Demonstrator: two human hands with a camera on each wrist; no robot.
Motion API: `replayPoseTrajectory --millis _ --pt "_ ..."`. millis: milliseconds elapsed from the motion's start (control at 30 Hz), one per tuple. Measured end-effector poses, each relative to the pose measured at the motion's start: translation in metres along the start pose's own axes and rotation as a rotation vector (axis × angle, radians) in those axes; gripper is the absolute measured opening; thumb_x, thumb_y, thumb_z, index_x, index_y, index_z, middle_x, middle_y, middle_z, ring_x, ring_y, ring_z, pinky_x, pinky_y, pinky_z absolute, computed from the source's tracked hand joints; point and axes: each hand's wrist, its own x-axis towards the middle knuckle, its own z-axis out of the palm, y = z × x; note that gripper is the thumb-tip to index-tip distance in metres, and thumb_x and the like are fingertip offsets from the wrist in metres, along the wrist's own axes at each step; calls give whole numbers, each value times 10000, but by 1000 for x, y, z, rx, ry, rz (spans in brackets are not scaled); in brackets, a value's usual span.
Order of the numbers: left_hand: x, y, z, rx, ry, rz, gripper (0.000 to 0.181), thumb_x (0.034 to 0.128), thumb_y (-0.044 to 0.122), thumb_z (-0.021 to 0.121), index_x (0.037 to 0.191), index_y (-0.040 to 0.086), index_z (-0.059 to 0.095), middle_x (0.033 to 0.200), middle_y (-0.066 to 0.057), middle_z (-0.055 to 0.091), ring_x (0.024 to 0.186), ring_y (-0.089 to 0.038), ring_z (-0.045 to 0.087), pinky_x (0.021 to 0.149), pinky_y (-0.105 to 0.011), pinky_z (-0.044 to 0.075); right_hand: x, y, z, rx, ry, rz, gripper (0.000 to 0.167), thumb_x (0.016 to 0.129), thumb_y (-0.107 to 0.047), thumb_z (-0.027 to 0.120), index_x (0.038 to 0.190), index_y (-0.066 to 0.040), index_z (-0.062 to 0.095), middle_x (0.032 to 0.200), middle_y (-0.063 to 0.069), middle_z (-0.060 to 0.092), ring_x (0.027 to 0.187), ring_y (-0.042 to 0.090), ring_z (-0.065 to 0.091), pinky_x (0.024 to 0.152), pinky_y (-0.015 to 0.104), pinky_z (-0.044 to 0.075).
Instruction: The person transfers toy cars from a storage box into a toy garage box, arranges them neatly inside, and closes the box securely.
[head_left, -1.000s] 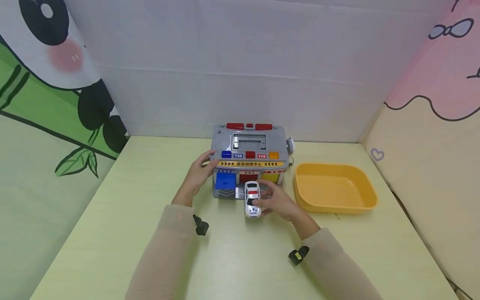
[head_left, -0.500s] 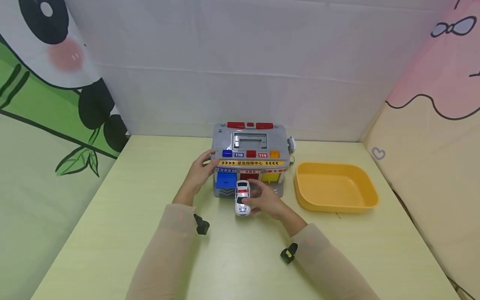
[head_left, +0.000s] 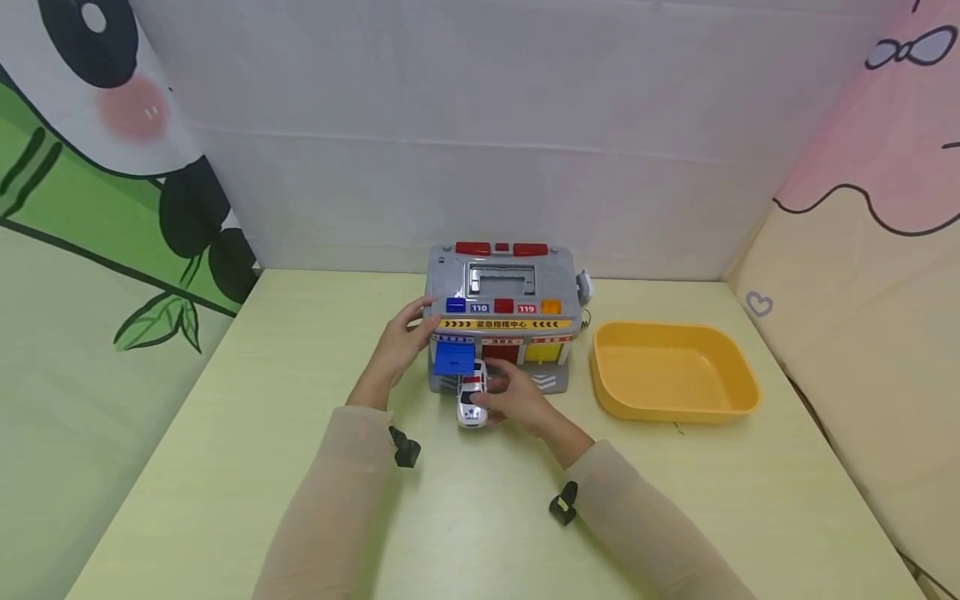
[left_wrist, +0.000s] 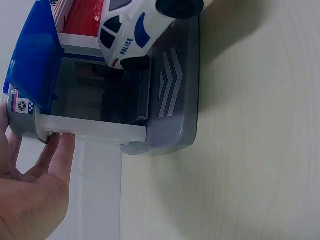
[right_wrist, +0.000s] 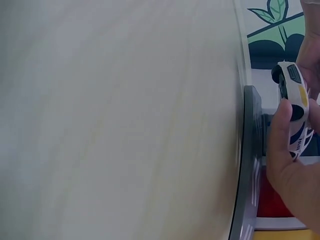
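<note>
A grey toy police station [head_left: 504, 325] stands at the back of the table. My left hand [head_left: 397, 350] grips the roof edge at its left side, fingers curled at the overhang [left_wrist: 40, 175]. The blue garage door [left_wrist: 37, 55] is swung up, showing the bay's dark inside. My right hand [head_left: 517, 402] pinches a white toy police car [head_left: 472, 400] in front of the station, roof up. In the left wrist view the car [left_wrist: 132, 30] overlaps the bay's corner beside the red door [left_wrist: 82, 17]. In the right wrist view the thumb [right_wrist: 280, 130] presses the car [right_wrist: 296, 105].
To the right of the station lies a yellow tray [head_left: 675, 375]. A white handset-like part [head_left: 584, 287] with a coiled cord hangs at the station's right side. A yellow door [head_left: 543, 353] closes the rightmost bay. Cloth walls [head_left: 480, 125] border the table.
My right hand has carried the police car leftward, from before the red door to before the raised blue door. My left hand stays on the station's side.
</note>
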Motion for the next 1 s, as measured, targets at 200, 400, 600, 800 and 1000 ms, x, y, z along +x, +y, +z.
replayPoseTrajectory --millis 200,400,600,800,1000 --pt "0 1 -1 -10 -1 9 492 995 330 573 1456 215 447 1492 -153 356 1303 -329 434 1026 -396 413 6 0 6 -8 4 18 711 853 -86 763 1465 -132 405 1089 179 567 775 272 650 651 388 584" --pt "1 -1 -1 0 -4 0 509 988 366 572 1462 238 441 1504 -143 343 1314 -324 424 1029 -397 410 11 -6 12 -18 14 43 711 849 -118 772 1459 -127 408 1077 165 569 801 275 646 658 378 583" --pt "1 -2 0 2 -6 6 505 990 369 567 1462 242 441 1506 -142 344 1313 -321 427 1025 -394 416 14 -8 16 -21 26 75 723 849 -119 772 1458 -84 384 1085 155 574 829 269 639 666 369 582" --pt "1 -1 -1 -19 -7 17 508 988 354 577 1458 214 445 1505 -155 342 1315 -330 423 1026 -394 414 17 -6 19 -39 66 72 713 850 -114 770 1436 -40 370 1088 147 586 854 260 635 645 346 580" --pt "0 -1 -1 -19 -13 17 511 986 353 580 1460 214 446 1503 -155 344 1311 -328 427 1031 -397 409 21 -3 20 -50 96 81 708 846 -139 778 1417 -34 374 1086 141 588 848 253 632 639 330 577"
